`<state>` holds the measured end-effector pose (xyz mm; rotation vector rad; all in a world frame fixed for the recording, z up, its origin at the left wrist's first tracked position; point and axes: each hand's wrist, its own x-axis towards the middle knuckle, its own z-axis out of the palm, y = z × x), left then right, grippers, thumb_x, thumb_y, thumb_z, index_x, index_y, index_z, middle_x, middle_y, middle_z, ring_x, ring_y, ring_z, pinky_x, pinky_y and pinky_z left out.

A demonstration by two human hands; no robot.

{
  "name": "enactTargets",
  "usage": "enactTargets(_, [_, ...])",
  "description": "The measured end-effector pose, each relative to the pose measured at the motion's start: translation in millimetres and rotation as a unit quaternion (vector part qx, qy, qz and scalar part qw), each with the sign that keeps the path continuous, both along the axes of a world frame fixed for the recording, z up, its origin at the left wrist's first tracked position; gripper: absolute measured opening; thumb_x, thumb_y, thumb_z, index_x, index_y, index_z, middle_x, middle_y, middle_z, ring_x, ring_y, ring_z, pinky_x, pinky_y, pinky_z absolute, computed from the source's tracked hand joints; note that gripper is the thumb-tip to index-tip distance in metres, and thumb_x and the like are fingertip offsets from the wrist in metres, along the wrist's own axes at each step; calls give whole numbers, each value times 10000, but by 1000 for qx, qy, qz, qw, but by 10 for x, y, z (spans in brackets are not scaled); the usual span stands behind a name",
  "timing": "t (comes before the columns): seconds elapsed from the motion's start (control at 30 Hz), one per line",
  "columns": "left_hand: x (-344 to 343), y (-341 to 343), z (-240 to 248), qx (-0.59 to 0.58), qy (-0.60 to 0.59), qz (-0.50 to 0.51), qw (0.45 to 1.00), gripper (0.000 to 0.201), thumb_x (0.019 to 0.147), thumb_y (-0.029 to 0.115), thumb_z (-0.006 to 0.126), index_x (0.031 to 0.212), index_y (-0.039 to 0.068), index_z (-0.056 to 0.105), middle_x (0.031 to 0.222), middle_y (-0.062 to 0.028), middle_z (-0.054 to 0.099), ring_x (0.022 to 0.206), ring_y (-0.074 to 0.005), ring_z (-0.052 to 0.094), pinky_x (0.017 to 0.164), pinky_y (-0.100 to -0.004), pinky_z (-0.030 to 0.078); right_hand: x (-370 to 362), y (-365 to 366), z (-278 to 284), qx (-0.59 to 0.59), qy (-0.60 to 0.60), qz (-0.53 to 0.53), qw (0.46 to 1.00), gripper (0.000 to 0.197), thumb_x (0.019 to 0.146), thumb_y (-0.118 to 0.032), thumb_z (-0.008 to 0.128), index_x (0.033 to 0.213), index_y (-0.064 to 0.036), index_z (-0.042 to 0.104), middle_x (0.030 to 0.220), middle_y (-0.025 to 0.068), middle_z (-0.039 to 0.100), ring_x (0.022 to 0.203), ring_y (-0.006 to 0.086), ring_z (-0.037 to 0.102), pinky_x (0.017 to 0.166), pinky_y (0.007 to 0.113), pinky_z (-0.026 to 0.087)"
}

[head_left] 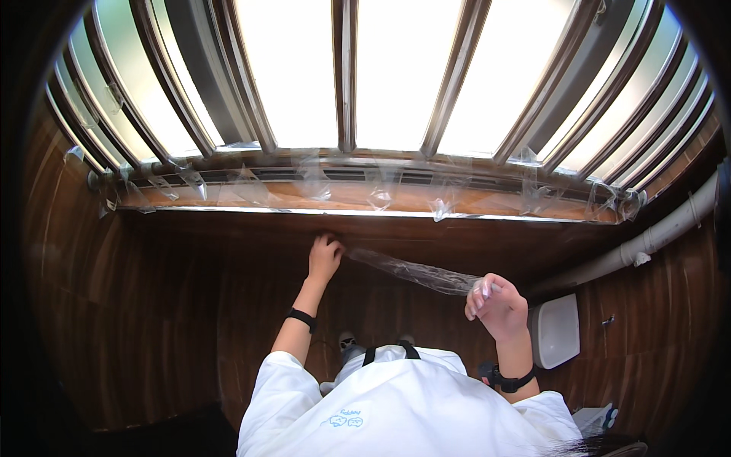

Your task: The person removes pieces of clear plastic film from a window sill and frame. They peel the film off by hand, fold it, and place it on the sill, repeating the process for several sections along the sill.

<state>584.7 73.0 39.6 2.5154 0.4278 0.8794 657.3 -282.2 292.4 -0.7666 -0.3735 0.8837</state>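
A strip of clear plastic film (415,273) stretches between my two hands, slanting down from left to right in front of the brown wood-look wall. My left hand (326,259), fingers curled together, pinches its left end just below the window ledge. At the other end, my right hand (499,305) is raised with the palm partly turned up and its bent fingers closed on the film. Above them, several pieces of clear plastic (379,194) hang along the window sill and around the feet of the bars. Black bands circle both of my wrists.
Dark vertical bars (344,76) stand before the bright window. A white pipe (655,236) runs along the right wall. A white basin-like fixture (558,331) sits to the right of my right forearm. My shoes (347,339) show on the floor below.
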Motion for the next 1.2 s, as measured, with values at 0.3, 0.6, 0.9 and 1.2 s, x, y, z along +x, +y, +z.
enactTargets(0.3, [-362,-445,303,-153,94,-164,970,86,740,108,699,806,79,653,899,-86,596,908,-293,567,787,-381,469,315,-277,-63,85,67,-61,992,381,942,-431,452,801,-79,489,725,40,493,680,183,476,575,306,404])
enactTargets(0.6, [-763,-779,298,-381,291,-282,831,109,846,110,646,902,16,648,817,-53,632,754,-125,603,703,-270,490,756,-274,-395,173,239,-58,954,539,933,-525,432,1026,-28,619,1030,85,632,879,211,564,741,322,505])
enactTargets(0.9, [-699,-1036,364,-580,425,-373,587,194,909,203,587,1001,36,624,839,2,591,749,-81,514,690,-234,437,999,541,-859,124,309,-96,938,273,927,-319,555,940,-53,615,916,69,576,947,230,552,917,404,456])
enactTargets(1.2, [-1075,-943,368,-641,457,-222,575,514,794,87,710,1239,-16,473,821,-87,623,707,-142,632,672,-249,538,738,500,-1243,42,310,-138,940,468,878,-530,528,990,-79,591,968,60,597,1012,232,548,930,402,455])
